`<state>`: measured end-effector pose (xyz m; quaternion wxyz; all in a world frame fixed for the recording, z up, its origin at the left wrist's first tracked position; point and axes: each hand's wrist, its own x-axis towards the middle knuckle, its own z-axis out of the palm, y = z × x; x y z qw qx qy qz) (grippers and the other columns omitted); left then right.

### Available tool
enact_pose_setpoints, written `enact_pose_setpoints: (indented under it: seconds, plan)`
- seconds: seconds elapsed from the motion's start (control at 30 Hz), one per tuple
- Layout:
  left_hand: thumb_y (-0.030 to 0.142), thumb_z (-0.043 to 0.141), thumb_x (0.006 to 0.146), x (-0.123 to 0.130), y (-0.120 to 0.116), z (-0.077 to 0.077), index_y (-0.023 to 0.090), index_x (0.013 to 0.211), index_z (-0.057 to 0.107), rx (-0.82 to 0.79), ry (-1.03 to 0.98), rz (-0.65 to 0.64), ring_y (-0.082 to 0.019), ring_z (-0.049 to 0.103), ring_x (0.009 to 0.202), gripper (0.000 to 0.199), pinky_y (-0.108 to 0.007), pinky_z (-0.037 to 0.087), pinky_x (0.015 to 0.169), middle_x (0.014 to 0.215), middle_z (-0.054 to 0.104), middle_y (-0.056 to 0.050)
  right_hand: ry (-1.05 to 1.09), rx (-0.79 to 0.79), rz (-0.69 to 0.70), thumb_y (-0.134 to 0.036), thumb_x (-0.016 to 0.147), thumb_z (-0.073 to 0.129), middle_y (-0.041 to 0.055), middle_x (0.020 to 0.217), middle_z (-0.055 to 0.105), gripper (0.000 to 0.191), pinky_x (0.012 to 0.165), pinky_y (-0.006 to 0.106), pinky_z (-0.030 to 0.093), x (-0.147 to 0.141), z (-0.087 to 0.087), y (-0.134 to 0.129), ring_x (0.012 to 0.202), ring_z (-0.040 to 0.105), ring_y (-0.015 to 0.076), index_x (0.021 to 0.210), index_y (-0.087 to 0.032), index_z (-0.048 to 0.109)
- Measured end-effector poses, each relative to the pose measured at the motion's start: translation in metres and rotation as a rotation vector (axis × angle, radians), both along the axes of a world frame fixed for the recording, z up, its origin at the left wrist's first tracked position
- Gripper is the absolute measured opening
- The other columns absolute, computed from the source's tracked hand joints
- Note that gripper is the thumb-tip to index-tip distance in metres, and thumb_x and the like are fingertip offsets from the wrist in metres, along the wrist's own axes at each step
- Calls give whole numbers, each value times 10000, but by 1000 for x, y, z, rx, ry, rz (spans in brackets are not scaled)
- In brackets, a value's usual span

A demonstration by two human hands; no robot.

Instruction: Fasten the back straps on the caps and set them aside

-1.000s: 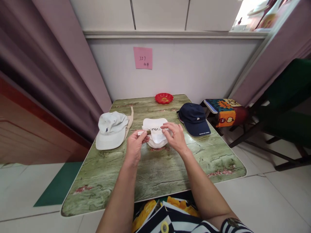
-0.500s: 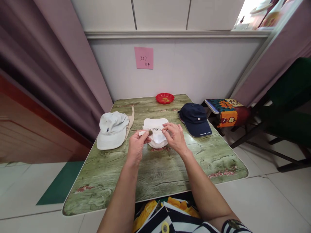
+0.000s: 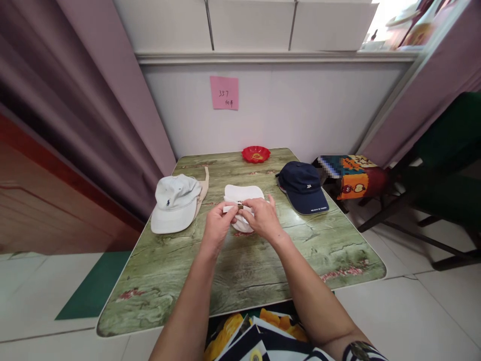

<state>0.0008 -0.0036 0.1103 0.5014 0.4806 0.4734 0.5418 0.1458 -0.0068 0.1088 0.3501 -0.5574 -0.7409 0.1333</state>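
Observation:
At the middle of the table lies a white cap (image 3: 245, 191), its brim toward the wall, partly hidden by both hands. My left hand (image 3: 216, 223) pinches the cap's white strap (image 3: 229, 208), whose end sticks out to the left past the thumb. Close against it, my right hand (image 3: 263, 218) is closed with thumb and fingertips at a small dark buckle (image 3: 241, 206) on the strap. The tips of both hands nearly meet there. The crown below is mostly covered by the fingers.
On the table (image 3: 169, 286), a pale cap (image 3: 176, 205) rests at left with a beige strip (image 3: 205, 184) behind it. A navy cap (image 3: 303, 186) sits at right, and a red scalloped dish (image 3: 256, 154) near the wall. A cloth-covered stool (image 3: 353, 175) stands beyond the right edge.
My right hand has moved left and down from the cap's far side to the buckle beside my left hand. The left hand still pinches the strap.

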Motion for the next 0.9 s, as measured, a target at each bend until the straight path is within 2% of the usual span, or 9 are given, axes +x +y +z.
enact_pose_setpoints:
  seconds: [0.2, 0.33, 0.43, 0.6, 0.73, 0.9]
  plan:
    - [299, 800, 615, -10, 6, 10, 182, 921, 705, 157, 115, 110, -95, 503, 544, 340, -214, 412, 539, 743, 650, -13, 34, -27, -20, -386, 890, 617, 56, 1044, 744, 200, 1120, 579, 144, 4, 0, 2, 1073, 630, 262, 1016, -259, 707]
    - [279, 818, 578, -19, 12, 15, 205, 947, 737, 158, 201, -70, -132, 559, 629, 386, -228, 450, 564, 908, 685, -64, 54, -34, -12, -384, 892, 602, 58, 1045, 745, 199, 1113, 594, 148, 3, 1, 1, 1063, 634, 266, 1012, -266, 708]
    - [318, 787, 636, -21, 15, 14, 205, 957, 749, 164, 263, -174, -156, 582, 696, 343, -234, 464, 582, 987, 678, -84, 69, -44, -2, -364, 902, 578, 53, 1038, 748, 192, 1115, 590, 151, 4, 1, 1, 1054, 637, 265, 1002, -275, 714]
    - [324, 748, 705, -21, 17, 10, 209, 949, 754, 218, 342, -200, -155, 571, 715, 270, -223, 439, 588, 947, 667, -70, 87, -46, 8, -340, 908, 563, 48, 1046, 746, 182, 1124, 580, 143, 7, 2, 0, 1074, 628, 263, 981, -280, 718]
    - [310, 772, 671, -19, 16, 10, 208, 863, 752, 202, 312, -162, -152, 550, 669, 218, -222, 405, 557, 848, 668, -50, 82, -19, 2, -325, 911, 556, 48, 1047, 743, 177, 1115, 595, 142, 6, 4, -2, 1070, 619, 258, 961, -269, 716]
    - [316, 758, 667, -14, 15, 11, 193, 799, 734, 191, 331, -131, -123, 479, 559, 182, -222, 342, 507, 693, 627, -10, 97, 11, 5, -299, 904, 560, 49, 1044, 736, 167, 1128, 552, 160, 5, 2, -1, 1086, 604, 239, 926, -253, 718]
